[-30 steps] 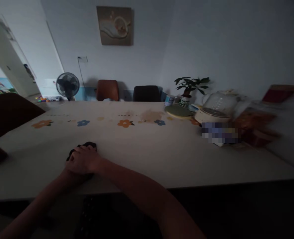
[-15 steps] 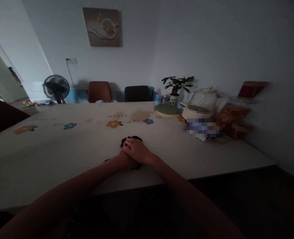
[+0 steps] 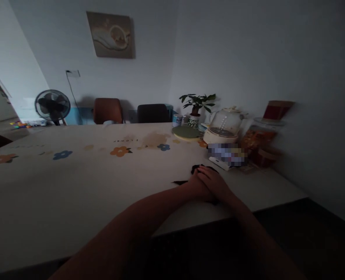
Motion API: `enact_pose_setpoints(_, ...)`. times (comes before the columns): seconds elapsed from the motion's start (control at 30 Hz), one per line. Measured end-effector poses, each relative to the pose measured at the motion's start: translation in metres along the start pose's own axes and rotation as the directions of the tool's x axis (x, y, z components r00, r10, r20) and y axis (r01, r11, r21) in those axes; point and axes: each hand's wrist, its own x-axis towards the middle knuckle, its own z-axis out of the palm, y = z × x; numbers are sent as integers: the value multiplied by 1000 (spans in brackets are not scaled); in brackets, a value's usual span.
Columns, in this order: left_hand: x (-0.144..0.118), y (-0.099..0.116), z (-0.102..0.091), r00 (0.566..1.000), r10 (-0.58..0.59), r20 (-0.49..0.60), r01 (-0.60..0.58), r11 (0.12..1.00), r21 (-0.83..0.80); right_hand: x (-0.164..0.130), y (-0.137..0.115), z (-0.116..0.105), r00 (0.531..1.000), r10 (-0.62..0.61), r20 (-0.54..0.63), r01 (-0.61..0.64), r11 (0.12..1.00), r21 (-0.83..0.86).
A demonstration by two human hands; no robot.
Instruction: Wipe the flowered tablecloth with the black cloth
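A black cloth (image 3: 180, 182), bunched up, lies on the white tabletop (image 3: 96, 202) under my two stacked hands. Only its dark edges stick out, at the left and beyond the fingers. My left hand (image 3: 199, 188) is the lower one, closed over the cloth and pressing on it, its fingers mostly hidden. On top of it rests my right hand (image 3: 215, 182), fingers laid across the back of the left one. Just beyond my hands, to the right, sits a blurred-out packet (image 3: 227, 154) with a white edge.
At the back right stand a glass kettle (image 3: 223, 126) on its base, a round green mat (image 3: 186, 132), a potted plant (image 3: 194, 111), a can (image 3: 177, 120) and a jar (image 3: 260, 134) with orange contents. Chairs (image 3: 107, 111) and a fan (image 3: 52, 105) are past the far edge.
Both hands have slid to the right across the table together with the black cloth, closer to the packet. The view has shifted slightly to the right.
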Motion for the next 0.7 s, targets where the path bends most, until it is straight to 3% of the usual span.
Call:
enact_pose_setpoints(0.17,5,0,-12,998,64,8,-64,998,-13,-4,15,-2,991,101,-85,-95,993,77)
enact_pose_setpoints(0.33,-18,2,-27,999,15,33,-13,997,-71,-11,-1,3,968,238,-83,-214,949,231)
enact_pose_setpoints(0.47,-58,5,-39,991,49,121,-24,979,-202,-31,-27,19,986,167,-14,-158,957,242)
enact_pose_setpoints(0.57,-96,3,-51,986,-6,165,57,951,-305,-46,-46,29,995,101,13,-101,970,220)
enact_pose_setpoints(0.7,-155,-3,-83,975,-34,218,116,920,-376,-50,-63,33,997,38,66,-41,998,45)
